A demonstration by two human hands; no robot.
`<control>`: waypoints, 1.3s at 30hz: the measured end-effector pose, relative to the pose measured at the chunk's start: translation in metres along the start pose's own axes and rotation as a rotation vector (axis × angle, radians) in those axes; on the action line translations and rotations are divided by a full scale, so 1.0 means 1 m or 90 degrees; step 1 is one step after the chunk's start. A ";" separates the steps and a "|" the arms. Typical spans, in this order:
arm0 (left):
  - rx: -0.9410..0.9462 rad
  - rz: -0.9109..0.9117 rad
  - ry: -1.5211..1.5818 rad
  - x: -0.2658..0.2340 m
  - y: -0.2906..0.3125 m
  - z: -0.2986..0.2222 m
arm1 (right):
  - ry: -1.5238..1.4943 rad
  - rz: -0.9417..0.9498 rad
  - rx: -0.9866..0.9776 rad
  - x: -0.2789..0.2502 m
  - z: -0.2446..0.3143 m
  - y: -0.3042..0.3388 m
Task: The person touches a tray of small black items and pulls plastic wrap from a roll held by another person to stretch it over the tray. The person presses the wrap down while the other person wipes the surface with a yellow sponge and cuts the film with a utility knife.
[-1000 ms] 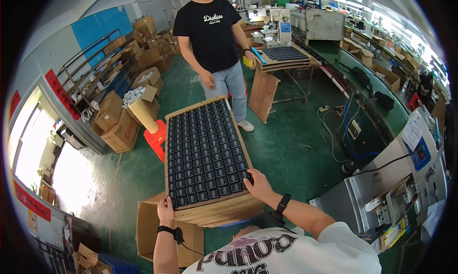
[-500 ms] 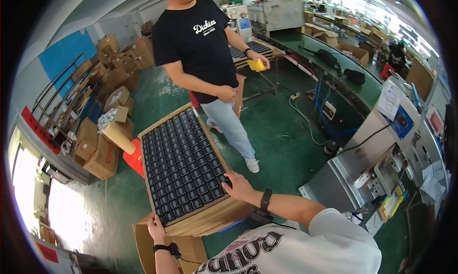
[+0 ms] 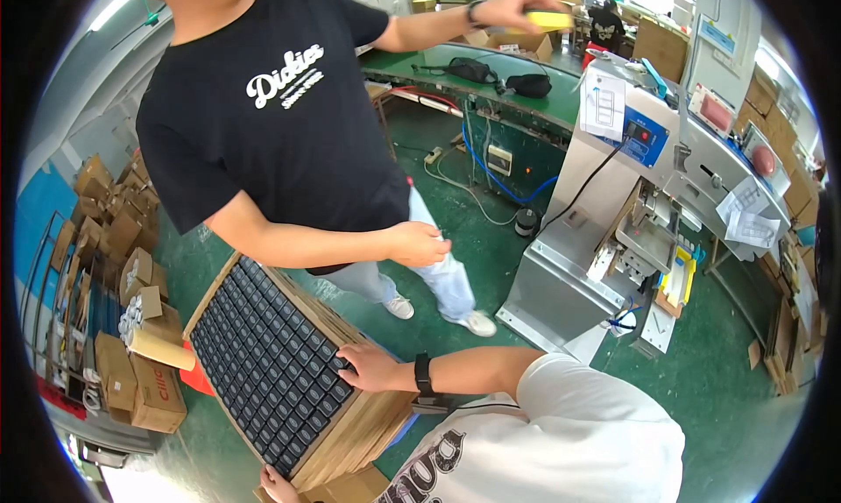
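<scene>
A shallow wooden tray point(image 3: 216, 286) lies on top of a stack of similar trays. Rows of small black square pieces point(image 3: 263, 350) with rounded corners fill it. My right hand point(image 3: 370, 368) holds the tray's right side, its fingers curled over the rim beside the outermost pieces. At the near corner my left hand point(image 3: 279, 485) grips the rim; most of it is cut off by the picture's lower edge. A dark band circles my right wrist.
A co-worker point(image 3: 289, 126) in a black T-shirt stands just beyond the stack, one hand holding up a yellow object point(image 3: 548, 19). A grey machine point(image 3: 569, 284) stands to the right, a green conveyor table point(image 3: 403, 62) behind. Cardboard boxes point(image 3: 158, 393) and a pale roll point(image 3: 162, 349) are at left.
My view has swung to the right, so the tray appears further left and lower. The co-worker looms nearer and has raised the yellow object. Both my hands stay on the tray.
</scene>
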State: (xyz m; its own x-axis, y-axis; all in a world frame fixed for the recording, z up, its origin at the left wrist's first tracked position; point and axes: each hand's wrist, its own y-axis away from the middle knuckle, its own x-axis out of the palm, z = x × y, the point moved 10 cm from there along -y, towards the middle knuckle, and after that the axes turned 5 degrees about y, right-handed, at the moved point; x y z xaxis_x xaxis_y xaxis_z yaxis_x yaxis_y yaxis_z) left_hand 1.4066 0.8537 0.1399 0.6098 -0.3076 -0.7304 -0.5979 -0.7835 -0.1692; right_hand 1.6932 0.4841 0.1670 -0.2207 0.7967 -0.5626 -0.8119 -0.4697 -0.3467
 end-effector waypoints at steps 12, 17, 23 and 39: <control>-0.006 -0.067 -0.014 -0.006 0.014 0.003 | -0.025 0.011 -0.054 0.007 0.003 -0.003; -0.079 -0.029 -0.036 -0.014 0.023 -0.004 | -0.031 0.077 -0.047 0.017 0.009 -0.002; -0.065 -0.047 -0.016 -0.013 0.025 0.001 | -0.029 0.074 -0.016 0.013 0.006 0.000; 0.068 0.158 0.100 0.007 0.025 -0.001 | 0.244 0.028 0.114 -0.008 0.000 0.004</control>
State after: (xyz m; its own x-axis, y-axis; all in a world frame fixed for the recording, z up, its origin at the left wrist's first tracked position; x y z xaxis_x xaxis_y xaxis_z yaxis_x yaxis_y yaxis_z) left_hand 1.3967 0.8310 0.1310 0.5064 -0.5682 -0.6486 -0.7848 -0.6153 -0.0736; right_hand 1.6915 0.4755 0.1700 -0.0678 0.5630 -0.8237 -0.8946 -0.3998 -0.1996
